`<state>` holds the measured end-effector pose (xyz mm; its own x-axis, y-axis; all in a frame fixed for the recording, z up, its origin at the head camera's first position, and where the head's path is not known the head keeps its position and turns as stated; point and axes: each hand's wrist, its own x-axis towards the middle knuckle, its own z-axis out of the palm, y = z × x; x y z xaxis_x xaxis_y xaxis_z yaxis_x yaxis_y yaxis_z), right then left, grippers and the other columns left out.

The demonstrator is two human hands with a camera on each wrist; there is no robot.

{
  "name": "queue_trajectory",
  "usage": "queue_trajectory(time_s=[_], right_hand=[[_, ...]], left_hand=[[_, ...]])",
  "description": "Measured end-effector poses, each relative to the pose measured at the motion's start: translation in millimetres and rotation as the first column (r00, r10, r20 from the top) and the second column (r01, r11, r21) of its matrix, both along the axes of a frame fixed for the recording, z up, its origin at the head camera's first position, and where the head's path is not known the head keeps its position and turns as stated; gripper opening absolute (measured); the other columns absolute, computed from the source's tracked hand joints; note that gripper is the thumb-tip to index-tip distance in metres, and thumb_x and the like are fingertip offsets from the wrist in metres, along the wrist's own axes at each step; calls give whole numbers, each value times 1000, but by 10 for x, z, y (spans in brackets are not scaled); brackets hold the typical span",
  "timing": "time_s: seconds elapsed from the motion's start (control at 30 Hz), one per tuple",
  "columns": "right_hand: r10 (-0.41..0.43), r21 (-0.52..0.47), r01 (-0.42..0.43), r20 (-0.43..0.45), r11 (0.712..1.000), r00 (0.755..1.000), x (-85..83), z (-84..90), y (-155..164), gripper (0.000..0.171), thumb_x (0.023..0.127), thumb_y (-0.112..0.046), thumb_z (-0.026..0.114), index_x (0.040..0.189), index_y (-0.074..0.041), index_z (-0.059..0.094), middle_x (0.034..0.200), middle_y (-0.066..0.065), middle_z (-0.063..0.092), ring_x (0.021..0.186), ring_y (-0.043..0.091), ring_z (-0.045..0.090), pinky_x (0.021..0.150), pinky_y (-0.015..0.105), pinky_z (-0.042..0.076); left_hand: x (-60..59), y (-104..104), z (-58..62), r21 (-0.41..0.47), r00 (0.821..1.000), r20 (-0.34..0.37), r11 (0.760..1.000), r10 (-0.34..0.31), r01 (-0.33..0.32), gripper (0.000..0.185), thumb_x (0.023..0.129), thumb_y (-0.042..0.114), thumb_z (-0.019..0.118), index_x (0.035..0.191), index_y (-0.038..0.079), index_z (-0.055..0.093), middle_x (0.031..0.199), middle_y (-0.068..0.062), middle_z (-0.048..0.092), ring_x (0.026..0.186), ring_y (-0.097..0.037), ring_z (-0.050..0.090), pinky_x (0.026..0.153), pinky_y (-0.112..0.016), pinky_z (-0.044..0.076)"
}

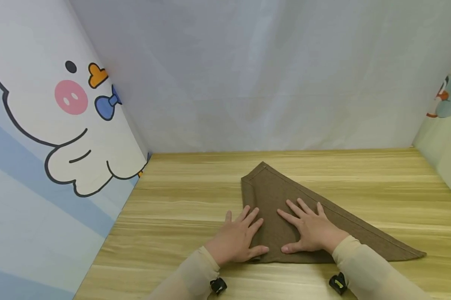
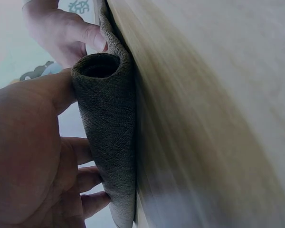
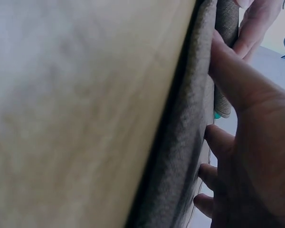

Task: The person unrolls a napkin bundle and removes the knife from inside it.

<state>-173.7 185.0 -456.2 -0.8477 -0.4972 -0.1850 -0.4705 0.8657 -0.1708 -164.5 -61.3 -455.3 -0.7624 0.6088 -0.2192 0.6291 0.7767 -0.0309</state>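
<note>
A brown cloth (image 1: 266, 191) lies folded on the table, tapering to a long point at the right, with a stitched line along its slanted far edge. Its left side is rolled; in the left wrist view the roll (image 2: 109, 114) shows a hollow end. My left hand (image 1: 234, 241) rests on this rolled side, fingers spread and thumb pointing right across the near end. On the middle of the cloth lies my right hand (image 1: 312, 230), fingers spread, thumb toward the left hand. The right wrist view shows the cloth's thick near fold (image 3: 187, 128) beside the right fingers.
The wood-grain table (image 1: 173, 200) meets a pale grey curtain-like backdrop (image 1: 248, 83) at the back. A cartoon-printed panel (image 1: 34, 112) stands at the left, and another printed panel (image 1: 444, 146) at the right. Small black devices (image 1: 219, 286) sit at both wrists.
</note>
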Motion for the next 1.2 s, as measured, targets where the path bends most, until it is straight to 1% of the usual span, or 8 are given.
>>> queue_trajectory(time_s=[0.33, 0.57, 0.67, 0.87, 1.1, 1.2], right_hand=[[-6, 10, 7, -7, 1000, 1000, 8, 9, 18, 104, 68, -85, 52, 151, -25, 34, 158, 13, 22, 142, 44, 17, 98, 77, 12], [-12, 19, 12, 7, 1000, 1000, 6, 23, 24, 105, 68, -85, 51, 152, -25, 33, 158, 13, 21, 142, 44, 17, 99, 76, 11], [-14, 19, 14, 11, 1000, 1000, 9, 22, 27, 105, 67, -86, 51, 151, -25, 33, 158, 13, 22, 142, 44, 17, 98, 77, 10], [-16, 18, 16, 11, 1000, 1000, 9, 12, 36, 106, 67, -86, 51, 152, -26, 33, 158, 13, 21, 141, 44, 17, 98, 77, 8], [-13, 19, 13, 0, 1000, 1000, 10, 4, 47, 106, 66, -87, 50, 152, -26, 32, 158, 13, 21, 142, 44, 17, 98, 77, 9], [-12, 21, 12, -3, 1000, 1000, 10, 5, 53, 106, 67, -87, 49, 152, -26, 32, 158, 13, 21, 142, 44, 17, 98, 77, 9]], left_hand=[[6, -57, 4, 37, 1000, -5, 999, -15, 15, 81, 90, 74, 29, 152, 21, 32, 160, -4, 15, 146, -27, 12, 105, -63, 27], [5, -101, 20, 51, 999, 35, 999, -1, -1, 81, 90, 73, 31, 153, 21, 30, 161, -4, 13, 146, -26, 12, 106, -64, 24], [3, -128, 8, 56, 999, 43, 998, 9, -12, 81, 90, 73, 31, 153, 21, 30, 161, -4, 13, 146, -26, 12, 106, -64, 24], [3, -180, -21, 71, 1000, 25, 997, 13, -15, 81, 90, 73, 32, 152, 21, 31, 160, -4, 14, 146, -26, 15, 105, -64, 26], [39, -247, 19, 92, 1000, 9, 996, 8, -9, 80, 91, 70, 36, 152, 19, 32, 160, -6, 17, 145, -28, 17, 103, -65, 27], [46, -269, 17, 104, 1000, 6, 995, 4, -4, 79, 92, 70, 36, 152, 18, 33, 160, -7, 18, 145, -28, 17, 102, -65, 28]])
